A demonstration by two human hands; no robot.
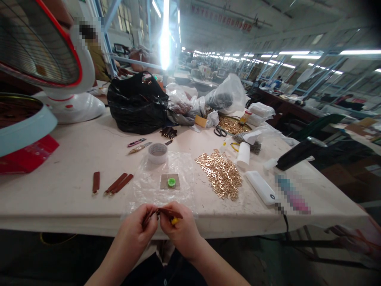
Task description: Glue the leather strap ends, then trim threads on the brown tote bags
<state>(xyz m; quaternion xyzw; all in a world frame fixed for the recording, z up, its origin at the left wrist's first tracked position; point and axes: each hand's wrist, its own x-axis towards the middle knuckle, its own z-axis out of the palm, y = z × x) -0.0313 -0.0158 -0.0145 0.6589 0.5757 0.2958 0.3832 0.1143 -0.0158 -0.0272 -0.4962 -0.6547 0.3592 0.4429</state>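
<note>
Close together at the table's front edge, my left hand (139, 223) and my right hand (181, 228) are both closed on a brown leather strap (171, 213). The fingertips meet near its middle, hiding part of it. Something small and yellow (174, 221) pokes out between my right fingers; its kind is unclear. Just beyond, a small green round piece (171, 182) rests on a grey-brown square (165, 186) atop a clear plastic sheet (143, 188). More brown leather straps (95, 182) with gold-coloured ends lie to the left. A heap of gold-coloured metal rings (222, 174) spreads on the right.
A tape roll (158, 154) stands on the sheet's far part. Scissors (220, 131), a black plastic bag (137, 105) and a tray of gold-coloured pieces (233, 125) sit farther back. At left is a fan (71, 107); at right, a white power bank-like block (260, 187).
</note>
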